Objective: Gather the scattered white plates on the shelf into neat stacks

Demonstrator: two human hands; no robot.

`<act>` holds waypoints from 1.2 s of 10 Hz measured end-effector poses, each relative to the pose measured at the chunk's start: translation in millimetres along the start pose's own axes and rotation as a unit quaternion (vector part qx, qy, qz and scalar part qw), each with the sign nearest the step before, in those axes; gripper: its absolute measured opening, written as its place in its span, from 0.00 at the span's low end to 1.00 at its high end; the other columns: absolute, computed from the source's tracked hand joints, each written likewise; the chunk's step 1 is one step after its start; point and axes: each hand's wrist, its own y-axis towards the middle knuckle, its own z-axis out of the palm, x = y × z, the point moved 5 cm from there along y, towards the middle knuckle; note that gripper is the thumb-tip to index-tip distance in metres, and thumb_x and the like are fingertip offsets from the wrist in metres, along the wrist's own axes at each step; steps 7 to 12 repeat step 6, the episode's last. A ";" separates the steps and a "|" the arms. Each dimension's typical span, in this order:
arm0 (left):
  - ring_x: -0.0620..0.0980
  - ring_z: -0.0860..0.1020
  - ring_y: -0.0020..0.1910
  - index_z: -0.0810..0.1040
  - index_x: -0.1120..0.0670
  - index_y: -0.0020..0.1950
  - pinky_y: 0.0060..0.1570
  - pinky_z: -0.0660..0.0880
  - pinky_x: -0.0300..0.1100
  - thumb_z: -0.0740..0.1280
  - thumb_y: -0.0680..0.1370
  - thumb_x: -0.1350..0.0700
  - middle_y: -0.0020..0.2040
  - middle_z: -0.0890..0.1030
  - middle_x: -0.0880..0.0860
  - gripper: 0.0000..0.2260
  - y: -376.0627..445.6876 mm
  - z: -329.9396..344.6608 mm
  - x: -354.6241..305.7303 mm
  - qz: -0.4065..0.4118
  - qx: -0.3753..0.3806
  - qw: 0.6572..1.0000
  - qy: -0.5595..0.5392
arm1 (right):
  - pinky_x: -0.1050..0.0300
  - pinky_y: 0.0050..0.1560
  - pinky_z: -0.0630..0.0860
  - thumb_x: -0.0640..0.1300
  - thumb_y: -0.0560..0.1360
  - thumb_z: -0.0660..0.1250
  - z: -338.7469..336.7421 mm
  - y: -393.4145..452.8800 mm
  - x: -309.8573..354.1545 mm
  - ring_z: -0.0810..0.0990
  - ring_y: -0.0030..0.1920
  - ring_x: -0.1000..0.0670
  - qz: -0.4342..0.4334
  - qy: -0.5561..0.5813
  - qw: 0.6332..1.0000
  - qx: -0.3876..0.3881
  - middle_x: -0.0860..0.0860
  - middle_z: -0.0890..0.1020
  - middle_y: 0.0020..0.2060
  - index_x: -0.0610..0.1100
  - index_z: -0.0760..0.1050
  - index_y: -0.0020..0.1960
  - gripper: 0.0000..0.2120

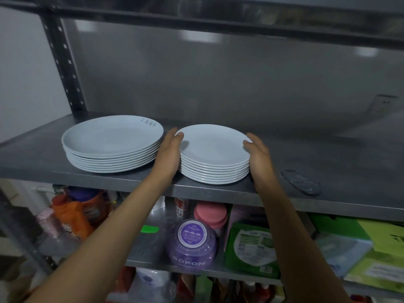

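Head view: both hands flank the smaller stack of white plates, which stands on the grey metal shelf. The left hand lies flat against the stack's left side, its fingers straight and close together, tips touching the rim of the top plate. The right hand presses the opposite side, its fingers straight too, with the thumb tip resting on the top rim. Neither hand curls around a plate; the stack sits between the two palms, edges evenly lined up.

Just outside the left fingers, on the back-of-hand side, stands a larger stack of white plates, its top plate bearing faint grey lettering near the far rim. Beyond the right fingers, well apart from them, a dark smudge marks the shelf surface.
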 end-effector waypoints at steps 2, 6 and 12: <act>0.40 0.62 0.71 0.62 0.49 0.76 0.67 0.57 0.36 0.54 0.83 0.49 0.74 0.64 0.44 0.20 -13.2 0.3 -9.2 0.055 -0.005 0.998 0.021 | 0.52 0.67 0.68 0.49 0.79 0.61 2.2 -2.8 2.5 0.72 0.65 0.51 -0.015 -0.018 1.000 -0.015 0.52 0.72 0.67 0.50 0.68 0.71 0.20; 0.43 0.48 0.77 0.52 0.54 0.78 0.75 0.45 0.40 0.48 0.83 0.49 0.78 0.53 0.48 0.24 -65.2 1.3 -58.7 0.337 0.075 0.880 0.327 | 0.50 0.75 0.53 0.49 0.81 0.56 30.1 -89.0 54.0 0.53 0.76 0.55 -0.213 -0.244 0.946 -0.017 0.54 0.57 0.76 0.49 0.58 0.76 0.24; 0.43 0.48 0.77 0.52 0.54 0.78 0.75 0.45 0.40 0.48 0.83 0.49 0.78 0.53 0.48 0.24 -65.2 1.3 -58.7 0.337 0.075 0.880 0.327 | 0.50 0.75 0.53 0.49 0.81 0.56 30.1 -89.0 54.0 0.53 0.76 0.55 -0.213 -0.244 0.946 -0.017 0.54 0.57 0.76 0.49 0.58 0.76 0.24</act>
